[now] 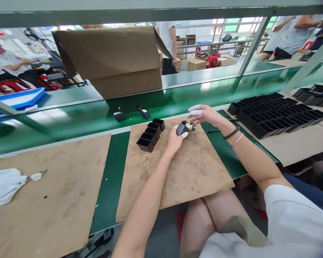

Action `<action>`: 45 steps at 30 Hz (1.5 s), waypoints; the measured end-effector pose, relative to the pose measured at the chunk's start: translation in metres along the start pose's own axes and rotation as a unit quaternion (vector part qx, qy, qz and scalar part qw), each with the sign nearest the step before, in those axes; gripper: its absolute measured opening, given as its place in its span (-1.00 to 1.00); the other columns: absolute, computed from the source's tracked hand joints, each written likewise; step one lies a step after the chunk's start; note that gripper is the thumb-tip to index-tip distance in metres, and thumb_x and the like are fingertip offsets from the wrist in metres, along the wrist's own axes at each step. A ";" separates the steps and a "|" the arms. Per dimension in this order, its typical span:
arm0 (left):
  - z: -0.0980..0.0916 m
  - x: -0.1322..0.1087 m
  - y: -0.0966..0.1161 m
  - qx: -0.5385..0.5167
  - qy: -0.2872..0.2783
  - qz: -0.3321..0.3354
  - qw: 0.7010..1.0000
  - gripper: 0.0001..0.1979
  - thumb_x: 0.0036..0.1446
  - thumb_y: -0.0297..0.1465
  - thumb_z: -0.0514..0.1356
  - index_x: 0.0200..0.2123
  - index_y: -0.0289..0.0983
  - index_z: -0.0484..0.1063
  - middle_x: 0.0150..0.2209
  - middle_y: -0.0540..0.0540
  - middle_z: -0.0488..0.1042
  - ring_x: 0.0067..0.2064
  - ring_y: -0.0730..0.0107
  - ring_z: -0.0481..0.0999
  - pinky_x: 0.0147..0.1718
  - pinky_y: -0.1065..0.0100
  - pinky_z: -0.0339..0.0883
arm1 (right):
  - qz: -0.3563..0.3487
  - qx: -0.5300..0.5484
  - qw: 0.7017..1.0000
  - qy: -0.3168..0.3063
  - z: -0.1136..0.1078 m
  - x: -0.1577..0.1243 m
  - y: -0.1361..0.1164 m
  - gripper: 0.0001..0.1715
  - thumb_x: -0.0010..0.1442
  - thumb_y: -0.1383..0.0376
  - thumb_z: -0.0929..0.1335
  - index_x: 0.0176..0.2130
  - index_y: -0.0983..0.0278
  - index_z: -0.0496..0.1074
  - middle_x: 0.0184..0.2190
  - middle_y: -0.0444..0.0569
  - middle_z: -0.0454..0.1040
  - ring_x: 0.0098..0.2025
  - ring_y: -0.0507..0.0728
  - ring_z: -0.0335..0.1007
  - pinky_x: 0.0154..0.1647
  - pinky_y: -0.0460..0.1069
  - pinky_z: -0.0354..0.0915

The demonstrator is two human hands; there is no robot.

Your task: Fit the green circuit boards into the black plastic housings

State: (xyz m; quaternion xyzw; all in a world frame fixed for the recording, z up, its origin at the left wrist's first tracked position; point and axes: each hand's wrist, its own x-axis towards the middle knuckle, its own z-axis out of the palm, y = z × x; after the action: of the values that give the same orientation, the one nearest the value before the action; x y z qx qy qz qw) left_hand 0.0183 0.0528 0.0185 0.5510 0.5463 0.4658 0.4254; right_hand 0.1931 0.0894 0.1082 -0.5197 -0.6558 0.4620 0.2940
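My left hand (174, 140), with white finger cots, is closed around a small black plastic case (181, 129). A circuit board (191, 126) with yellow and white parts sticks out of the case's right end. Just above and right of the board, my right hand (206, 115) has its fingers stretched out, white cots on some of them. I cannot tell whether a fingertip touches the board. Left of my left hand stands a short row of open black cases (150, 136) on the cardboard sheet (193, 179).
Two black units (120, 115) lie on the green conveyor belt (91, 114), before a large cardboard box (123, 53). Many open black cases (274, 113) stand at right. A thin dark tool (212, 131) lies beside my right wrist. White gloves (8, 184) lie at left. People work beyond.
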 end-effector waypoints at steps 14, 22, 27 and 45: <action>-0.015 0.001 0.009 -0.398 -0.057 -0.150 0.903 -0.70 0.19 -0.45 0.24 0.01 -0.27 0.46 0.14 -0.22 0.56 0.17 0.22 0.58 0.23 0.20 0.45 | -0.078 -0.358 0.930 -0.001 0.011 0.020 0.059 -0.71 -0.03 0.49 0.48 -0.22 0.35 0.54 -0.18 0.14 0.55 -0.05 0.31 0.43 -0.02 0.03 0.28; -0.011 0.005 -0.010 -0.183 0.031 0.060 0.981 -0.18 -0.26 -0.44 0.56 0.13 -0.24 0.39 0.24 -0.31 0.45 0.33 -0.10 0.43 0.30 -0.08 0.37 | -0.108 -0.275 0.955 -0.026 0.004 0.024 0.056 -0.86 -0.05 0.46 0.40 -0.38 0.30 0.46 -0.26 0.07 0.57 -0.06 0.31 0.47 0.03 0.09 0.35; -0.017 0.005 -0.007 -0.171 0.025 0.126 0.977 -0.13 -0.26 -0.39 0.55 0.18 -0.21 0.37 0.27 -0.29 0.42 0.33 -0.08 0.43 0.32 -0.03 0.35 | -0.084 0.215 0.972 -0.042 -0.006 0.021 0.050 -0.77 -0.07 0.26 0.49 -0.34 0.26 0.48 -0.28 -0.03 0.59 -0.12 0.21 0.56 0.11 0.12 0.44; -0.019 0.003 -0.001 -0.113 0.024 0.241 0.964 -0.27 -0.08 -0.33 0.48 0.19 -0.18 0.40 0.30 -0.20 0.40 0.37 -0.02 0.38 0.39 0.04 0.26 | -0.347 0.007 0.934 0.088 0.031 -0.027 0.021 -0.38 0.02 -0.02 0.57 -0.02 0.19 0.47 0.15 0.10 0.45 0.17 0.31 0.41 0.19 0.16 0.39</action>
State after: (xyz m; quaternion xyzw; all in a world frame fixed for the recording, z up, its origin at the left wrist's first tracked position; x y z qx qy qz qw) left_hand -0.0008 0.0550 0.0221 0.6035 0.3515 0.6259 0.3471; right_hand 0.1827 0.0556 0.0797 -0.2963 -0.7637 0.2877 0.4961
